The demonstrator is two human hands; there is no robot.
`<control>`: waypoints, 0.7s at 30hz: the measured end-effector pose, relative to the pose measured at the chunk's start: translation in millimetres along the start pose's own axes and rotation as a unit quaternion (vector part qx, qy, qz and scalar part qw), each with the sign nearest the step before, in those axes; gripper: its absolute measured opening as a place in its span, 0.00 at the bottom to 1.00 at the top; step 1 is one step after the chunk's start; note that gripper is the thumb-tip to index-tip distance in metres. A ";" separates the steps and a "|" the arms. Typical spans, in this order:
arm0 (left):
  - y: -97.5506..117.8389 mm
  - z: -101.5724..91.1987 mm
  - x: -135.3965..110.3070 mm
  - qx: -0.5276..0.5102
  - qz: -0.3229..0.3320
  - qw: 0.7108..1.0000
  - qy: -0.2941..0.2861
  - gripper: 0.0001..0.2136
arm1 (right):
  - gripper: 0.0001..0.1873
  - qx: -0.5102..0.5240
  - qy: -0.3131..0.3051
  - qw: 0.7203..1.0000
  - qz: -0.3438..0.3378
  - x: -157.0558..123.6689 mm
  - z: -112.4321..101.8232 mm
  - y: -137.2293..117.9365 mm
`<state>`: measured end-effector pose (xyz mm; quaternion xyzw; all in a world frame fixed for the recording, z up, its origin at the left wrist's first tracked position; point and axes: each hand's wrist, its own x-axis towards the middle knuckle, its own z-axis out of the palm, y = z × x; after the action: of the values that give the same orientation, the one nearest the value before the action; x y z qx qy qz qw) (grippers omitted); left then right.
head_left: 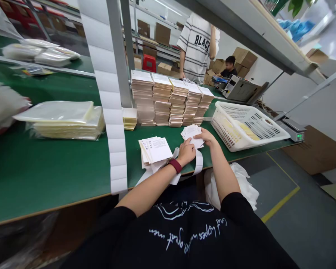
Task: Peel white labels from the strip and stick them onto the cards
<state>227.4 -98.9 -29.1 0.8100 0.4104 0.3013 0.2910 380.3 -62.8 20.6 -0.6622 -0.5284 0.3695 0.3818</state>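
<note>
A fanned bunch of small white cards is between my hands above the green table. My right hand is closed on the bunch's right edge, thumb and fingers around it. My left hand, with a dark red wristband, is curled at the near left side of the same cards, its index fingertip pressing on them. Below my hands a white label strip curls over the table's edge. Left of them lies a loose pile of printed white cards, with part of the strip under my left forearm.
Tall stacks of cards stand behind my hands. A white plastic basket with yellowish pieces is at the right, near a scale. A long label strip hangs at the left, beside bagged sheets. A person stands across the table.
</note>
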 end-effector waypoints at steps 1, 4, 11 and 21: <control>0.8 0.9 -1.0 -0.013 0.006 1.000 0.001 0.08 | 0.24 -0.019 0.008 1.000 -0.011 -1.8 -4.6 -2.8; 3.2 2.7 -4.5 -0.047 0.012 0.999 0.017 0.08 | 0.28 -0.092 0.030 0.994 -0.053 -11.5 -28.9 -15.2; -1.2 -4.4 4.6 -0.106 -0.022 0.992 0.062 0.08 | 0.33 -0.227 -0.038 0.965 -0.128 -58.1 -52.3 -23.3; -4.0 -10.8 18.9 -0.178 0.007 0.982 -0.063 0.04 | 0.57 -0.215 -0.047 0.966 -0.137 -71.3 -58.2 22.7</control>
<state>226.7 -78.7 -20.3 0.7655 0.3258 0.3200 0.4533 429.7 -142.9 31.7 -0.6318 -0.6985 0.2224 0.2519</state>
